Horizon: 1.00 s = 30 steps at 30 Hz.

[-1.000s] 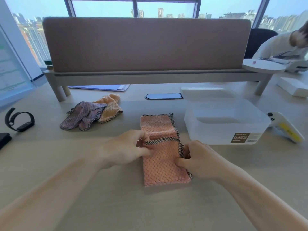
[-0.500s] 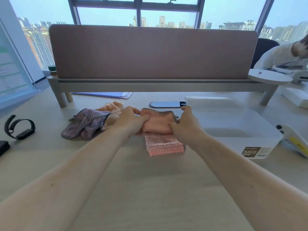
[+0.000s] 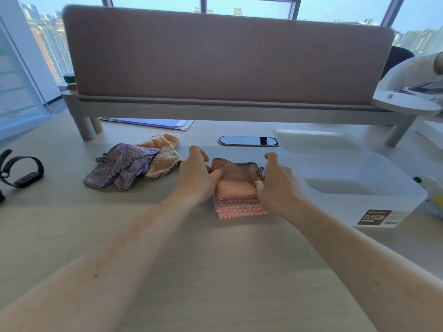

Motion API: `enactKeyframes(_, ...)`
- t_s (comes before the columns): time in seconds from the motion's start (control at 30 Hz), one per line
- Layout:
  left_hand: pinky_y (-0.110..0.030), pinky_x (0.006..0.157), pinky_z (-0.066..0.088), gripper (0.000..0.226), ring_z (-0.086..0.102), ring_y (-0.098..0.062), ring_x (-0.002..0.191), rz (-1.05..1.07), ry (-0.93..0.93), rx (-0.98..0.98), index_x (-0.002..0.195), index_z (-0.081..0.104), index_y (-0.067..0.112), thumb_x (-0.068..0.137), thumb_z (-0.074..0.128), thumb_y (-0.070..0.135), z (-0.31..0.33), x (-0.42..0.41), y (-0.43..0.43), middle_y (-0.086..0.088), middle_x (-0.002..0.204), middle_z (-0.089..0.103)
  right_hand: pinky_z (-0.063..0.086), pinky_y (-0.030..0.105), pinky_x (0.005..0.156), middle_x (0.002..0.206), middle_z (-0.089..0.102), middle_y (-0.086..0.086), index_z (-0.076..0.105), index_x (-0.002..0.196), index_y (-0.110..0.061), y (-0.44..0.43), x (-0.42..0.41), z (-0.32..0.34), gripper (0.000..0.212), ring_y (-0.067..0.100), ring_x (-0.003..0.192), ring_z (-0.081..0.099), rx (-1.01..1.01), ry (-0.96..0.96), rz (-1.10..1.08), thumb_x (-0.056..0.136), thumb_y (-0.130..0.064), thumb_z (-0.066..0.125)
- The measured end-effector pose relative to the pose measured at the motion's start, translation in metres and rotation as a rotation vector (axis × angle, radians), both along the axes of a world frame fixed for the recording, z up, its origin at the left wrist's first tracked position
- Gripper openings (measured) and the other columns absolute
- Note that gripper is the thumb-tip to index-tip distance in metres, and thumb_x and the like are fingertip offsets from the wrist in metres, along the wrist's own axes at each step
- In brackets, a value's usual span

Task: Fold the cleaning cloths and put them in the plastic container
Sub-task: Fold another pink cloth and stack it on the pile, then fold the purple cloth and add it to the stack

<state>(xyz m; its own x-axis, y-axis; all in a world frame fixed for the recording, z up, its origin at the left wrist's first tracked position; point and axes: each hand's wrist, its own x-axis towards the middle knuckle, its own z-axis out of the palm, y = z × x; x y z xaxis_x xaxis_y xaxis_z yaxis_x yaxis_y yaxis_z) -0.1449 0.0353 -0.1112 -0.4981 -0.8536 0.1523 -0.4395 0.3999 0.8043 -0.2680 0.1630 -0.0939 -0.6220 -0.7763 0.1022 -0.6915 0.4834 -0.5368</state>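
A folded pink cloth (image 3: 236,188) lies on the desk (image 3: 191,271), just left of the plastic container (image 3: 374,188). Its left edge is pinched by the left hand (image 3: 196,176), fingers curled. Its right edge is gripped by the right hand (image 3: 278,185), index finger raised.

Two bare hands are gripping a folded pink cloth (image 3: 236,188) on a pale desk (image 3: 191,271), left hand (image 3: 197,174) and right hand (image 3: 279,185) pinching its sides. Crumpled purple and orange cloths (image 3: 134,164) are lying left; a translucent plastic container (image 3: 354,185) is sitting right.
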Motion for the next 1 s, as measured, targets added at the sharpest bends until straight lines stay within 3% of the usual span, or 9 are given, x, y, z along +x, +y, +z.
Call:
enactKeyframes(0.13, -0.022, 0.060, 0.036, 0.043, 0.060, -0.016, 0.085, 0.007, -0.058, -0.025, 0.116, 0.045, 0.013, 0.092, 0.074, 0.032, -0.003, 0.000, -0.002, -0.005, 0.099, 0.065, 0.050, 0.041, 0.074, 0.086, 0.056, 0.007, 0.031, 0.140, -0.009, 0.003, 0.001, 0.000, 0.050, 0.028, 0.083, 0.059, 0.028, 0.037, 0.004, 0.097, -0.010, 0.057)
enactKeyframes(0.2, -0.028, 0.076, 0.042, 0.044, 0.059, -0.024, 0.103, 0.015, -0.093, -0.089, 0.122, 0.045, 0.014, 0.093, 0.072, 0.033, -0.004, 0.001, 0.000, -0.007, 0.113, 0.060, 0.046, 0.040, 0.080, 0.103, 0.056, 0.010, 0.032, 0.140, -0.008, 0.004, 0.002, 0.002, 0.050, 0.033, 0.099, 0.060, 0.054, 0.072, 0.022, 0.097, -0.012, 0.059)
enactKeyframes(0.4, -0.042, 0.126, 0.014, 0.057, 0.012, -0.020, 0.156, -0.274, -0.285, -0.483, 0.158, 0.030, 0.024, 0.104, 0.043, 0.041, -0.001, 0.004, 0.033, 0.000, 0.168, 0.020, 0.043, 0.039, 0.097, 0.152, 0.030, 0.014, 0.034, 0.146, -0.010, 0.005, 0.006, 0.008, 0.056, 0.035, 0.131, 0.042, 0.115, 0.326, 0.056, 0.095, -0.015, 0.058)
enactKeyframes(0.5, -0.039, 0.128, -0.007, 0.063, -0.012, -0.013, 0.158, -0.440, -0.524, -0.493, 0.164, 0.006, 0.026, 0.107, 0.017, 0.049, -0.015, 0.003, 0.037, 0.004, 0.173, -0.001, 0.028, 0.040, 0.119, 0.169, 0.012, 0.005, 0.030, 0.155, -0.014, 0.000, 0.008, 0.006, 0.054, 0.026, 0.154, 0.016, 0.113, 0.416, 0.235, 0.102, -0.019, 0.042)
enactKeyframes(0.6, -0.040, 0.128, -0.007, 0.069, -0.019, -0.011, 0.156, -0.497, -0.560, -0.490, 0.163, -0.004, 0.025, 0.102, 0.008, 0.053, -0.027, 0.002, 0.032, 0.003, 0.172, -0.010, 0.008, 0.044, 0.128, 0.172, 0.004, 0.004, 0.023, 0.159, -0.014, -0.011, 0.002, -0.006, 0.056, 0.022, 0.158, -0.002, 0.288, 0.411, 0.410, 0.107, -0.034, 0.027)
enactKeyframes(0.73, -0.037, 0.128, -0.006, 0.072, -0.018, -0.007, 0.155, -0.515, -0.491, -0.464, 0.163, -0.003, 0.029, 0.103, 0.028, 0.054, -0.033, 0.004, 0.027, 0.008, 0.172, -0.007, 0.007, 0.048, 0.127, 0.172, -0.003, 0.010, 0.015, 0.161, -0.014, -0.014, -0.014, -0.027, 0.103, 0.025, 0.158, -0.008, 0.440, 0.369, 0.416, 0.083, -0.078, -0.009)
enactKeyframes(0.83, -0.036, 0.129, 0.002, 0.077, -0.006, -0.005, 0.157, -0.562, -0.351, -0.317, 0.164, 0.011, 0.028, 0.100, 0.043, 0.055, -0.028, 0.014, 0.022, 0.009, 0.172, 0.007, 0.005, 0.045, 0.128, 0.172, -0.008, 0.008, 0.006, 0.162, -0.016, -0.014, -0.015, -0.035, 0.112, 0.022, 0.158, -0.010, 0.423, 0.327, 0.366, 0.077, -0.085, -0.016)
enactKeyframes(0.93, -0.033, 0.125, 0.018, 0.061, 0.020, -0.008, 0.154, -0.435, -0.116, -0.189, 0.156, 0.036, 0.029, 0.098, 0.050, 0.044, -0.012, 0.043, -0.007, 0.007, 0.165, 0.032, -0.004, 0.037, 0.128, 0.170, -0.018, -0.003, -0.006, 0.163, -0.020, -0.008, -0.006, -0.024, 0.080, 0.013, 0.156, -0.016, 0.346, 0.202, 0.279, 0.098, -0.067, 0.002)
enactKeyframes(1.0, -0.036, 0.116, 0.034, 0.044, 0.041, -0.019, 0.143, -0.104, -0.047, -0.337, 0.139, 0.056, 0.024, 0.095, 0.058, 0.031, -0.003, 0.071, -0.043, 0.000, 0.150, 0.051, 0.000, 0.036, 0.125, 0.168, -0.023, -0.009, -0.008, 0.162, -0.025, 0.000, 0.002, -0.015, 0.076, 0.010, 0.155, -0.020, 0.230, 0.227, 0.263, 0.099, -0.062, 0.011)
